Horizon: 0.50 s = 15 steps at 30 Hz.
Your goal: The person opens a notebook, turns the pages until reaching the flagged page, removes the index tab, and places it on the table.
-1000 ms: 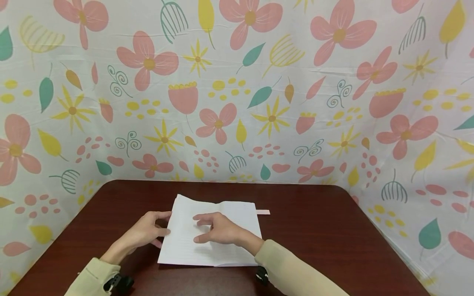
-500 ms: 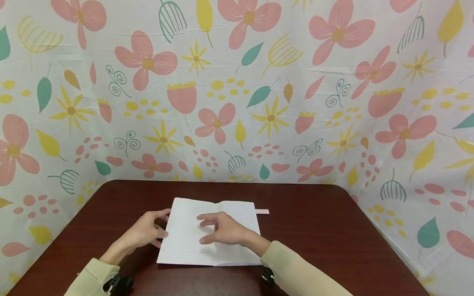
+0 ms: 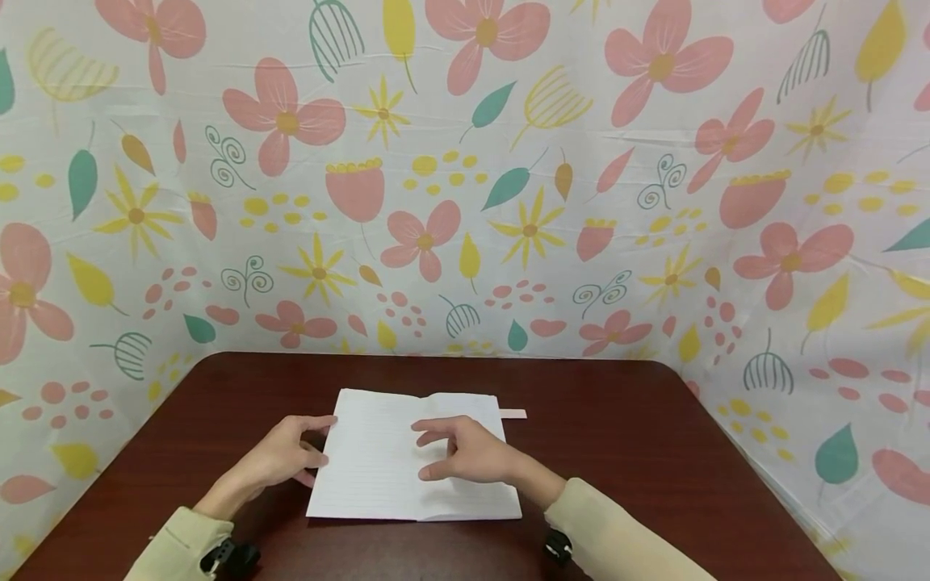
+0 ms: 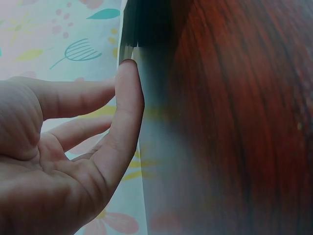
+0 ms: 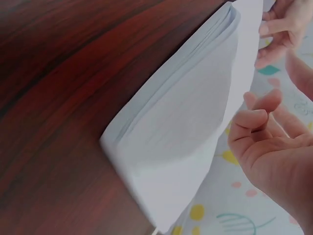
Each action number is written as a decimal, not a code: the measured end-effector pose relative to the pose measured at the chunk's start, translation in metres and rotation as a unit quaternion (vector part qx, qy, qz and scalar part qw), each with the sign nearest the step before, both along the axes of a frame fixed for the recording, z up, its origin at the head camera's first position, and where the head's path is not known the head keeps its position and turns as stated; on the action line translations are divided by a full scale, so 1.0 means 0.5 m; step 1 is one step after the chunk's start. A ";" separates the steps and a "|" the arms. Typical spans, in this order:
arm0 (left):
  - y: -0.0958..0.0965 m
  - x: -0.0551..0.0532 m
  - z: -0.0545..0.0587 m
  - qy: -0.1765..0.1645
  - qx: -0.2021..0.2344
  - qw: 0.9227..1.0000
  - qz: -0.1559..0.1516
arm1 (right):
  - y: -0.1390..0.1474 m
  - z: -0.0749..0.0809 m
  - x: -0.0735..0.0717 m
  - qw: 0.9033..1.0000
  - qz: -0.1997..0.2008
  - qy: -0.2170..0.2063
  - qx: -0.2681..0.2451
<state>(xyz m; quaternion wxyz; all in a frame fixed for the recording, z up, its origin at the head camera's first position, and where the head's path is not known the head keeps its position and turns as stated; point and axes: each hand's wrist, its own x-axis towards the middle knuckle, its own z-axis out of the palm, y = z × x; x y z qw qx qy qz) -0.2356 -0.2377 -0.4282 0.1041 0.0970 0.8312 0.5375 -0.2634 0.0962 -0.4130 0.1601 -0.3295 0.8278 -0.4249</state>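
An open notebook [image 3: 370,468] with white lined pages lies on the table, its fold near the middle. At its left edge, my left hand [image 3: 286,453] touches the side with thumb and fingertips, fingers loosely bent. In the left wrist view, one fingertip [image 4: 129,68] meets the notebook's edge. My right hand [image 3: 465,452] hovers over the right page, fingers loosely curled, holding nothing. In the right wrist view, the pages [image 5: 181,103] bulge up in a curve beside that hand [image 5: 279,152].
A pale pink strip [image 3: 513,414] sticks out from the notebook's right side. The dark reddish-brown table [image 3: 617,452] spreads around it, with a flower-printed cloth [image 3: 465,177] behind and at both sides. Each sleeve has a black device [image 3: 231,558] at the wrist.
My right hand has moved right across the notebook, from the left page to over the right page. The left page's raised far corner has settled lower. My left hand stays at the left edge.
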 end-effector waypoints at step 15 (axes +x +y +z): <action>-0.011 -0.007 -0.009 -0.021 0.013 0.999 -0.029 | 0.121 0.002 0.002 0.997 -0.038 0.058 0.014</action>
